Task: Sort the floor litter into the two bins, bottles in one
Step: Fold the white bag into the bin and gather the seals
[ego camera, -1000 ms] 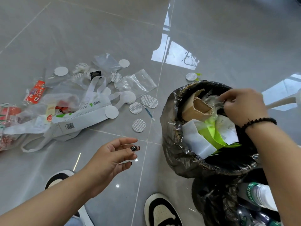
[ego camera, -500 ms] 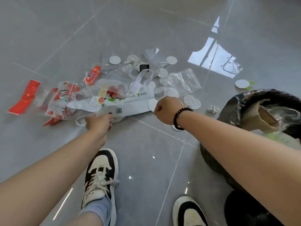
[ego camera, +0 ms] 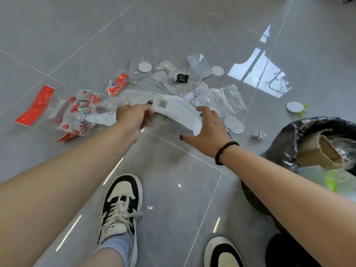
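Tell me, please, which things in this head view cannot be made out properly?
- Second bin: cut off by the bottom edge, so its contents are hidden.
- Black-lined bin: cut by the right edge; cardboard covers what lies beneath.
- White paper strip: print too small to read; whether the right hand grips it or only touches it is unclear.
- Left hand: its fingertips are hidden behind the strip.

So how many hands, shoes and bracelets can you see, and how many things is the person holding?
Hands: 2
Shoes: 2
Bracelet: 1
Held strip: 1
Total: 6
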`<state>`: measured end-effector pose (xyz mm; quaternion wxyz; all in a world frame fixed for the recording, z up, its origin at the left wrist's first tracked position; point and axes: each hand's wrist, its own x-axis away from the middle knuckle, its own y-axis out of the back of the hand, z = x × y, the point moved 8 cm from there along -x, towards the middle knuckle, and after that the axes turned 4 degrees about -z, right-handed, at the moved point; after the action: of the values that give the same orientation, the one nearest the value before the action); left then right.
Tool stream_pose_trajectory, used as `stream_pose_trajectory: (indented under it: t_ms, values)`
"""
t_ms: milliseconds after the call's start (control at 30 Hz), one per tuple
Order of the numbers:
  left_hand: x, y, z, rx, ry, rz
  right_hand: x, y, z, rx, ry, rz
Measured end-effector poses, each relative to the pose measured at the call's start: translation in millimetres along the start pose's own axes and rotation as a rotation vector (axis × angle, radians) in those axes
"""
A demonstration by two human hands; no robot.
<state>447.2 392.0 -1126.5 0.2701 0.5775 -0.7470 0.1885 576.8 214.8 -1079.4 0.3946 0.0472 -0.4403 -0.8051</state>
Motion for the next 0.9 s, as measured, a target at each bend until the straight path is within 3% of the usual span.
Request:
stream_pose_trajectory:
  t_ms: [100, 300, 467, 567, 700, 900]
  values:
    - [65, -7, -8, 0.010, -0.155, 0.115, 12, 11, 14, -0.061, 0.129, -0.039]
    - [135, -16, -26, -0.057, -0.350, 0.368, 28, 34, 15, -0.098, 0.192, -0.194]
    - [133, -4, -51, -0.071, -0.571, 0.243, 29, 56, -13, -0.796, -0.129, -0.211]
    - [131, -21, -36, -0.167, -0.495, 0.343, 39, 60, -9, -0.893, -0.186, -0.157]
    - [137, -38, 1, -0.339, -0.394, 0.547, 66, 34, 3, -0.952, -0.199, 0.040]
    - [146, -34, 34, -0.369, -0.267, 0.653, 106, 8, -16, -1.027, -0.347, 0.165]
